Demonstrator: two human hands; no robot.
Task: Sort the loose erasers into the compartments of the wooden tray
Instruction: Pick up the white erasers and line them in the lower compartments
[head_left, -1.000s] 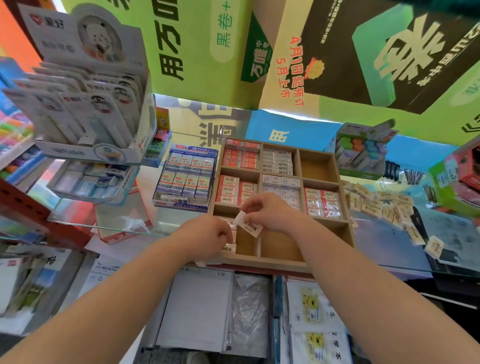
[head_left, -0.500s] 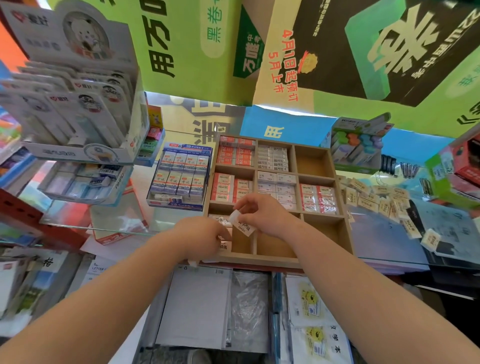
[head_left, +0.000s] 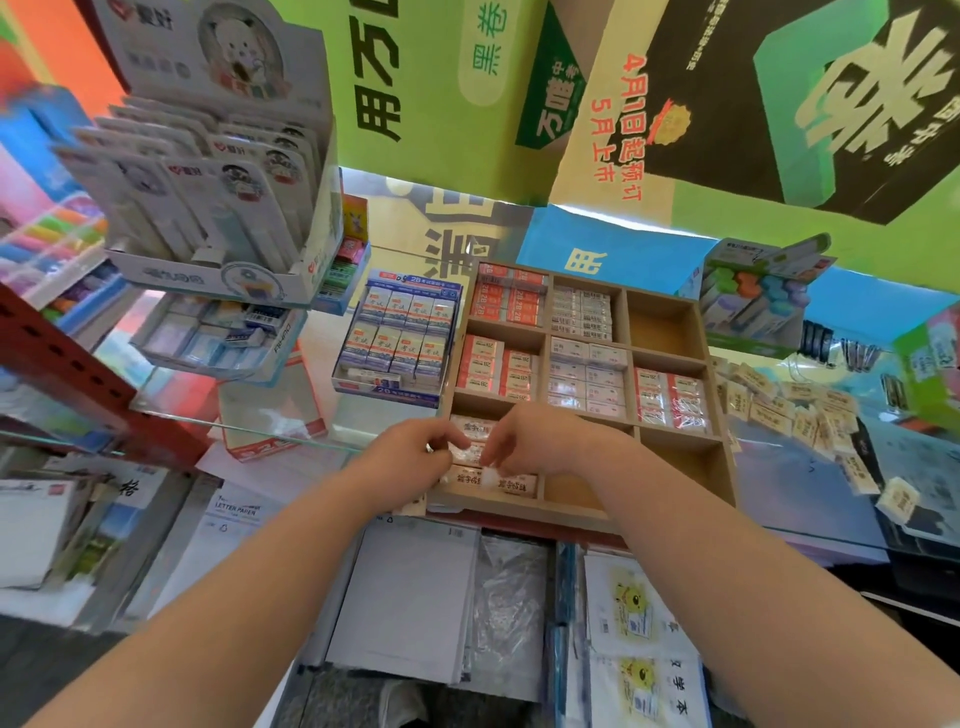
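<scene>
The pale compartmented wooden tray (head_left: 660, 325) is bare, matt, smooth wood. The pink-and-white erasers (head_left: 670, 397) in its right middle compartment shine under crinkled clear wrap. The glass bench (head_left: 769, 467) is glossy and reflective. The near clear plastic bag (head_left: 506, 613) looks wrinkled and shiny.

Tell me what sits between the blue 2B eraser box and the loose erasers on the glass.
The wooden tray, seen in the head view, with the blue 2B eraser box at its left and the loose erasers at its right.

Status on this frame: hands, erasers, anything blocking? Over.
Left hand and right hand both on erasers in front-left compartment of wooden tray, grip unclear. Loose erasers on glass shelf, right of tray. Nothing blocking.
</scene>
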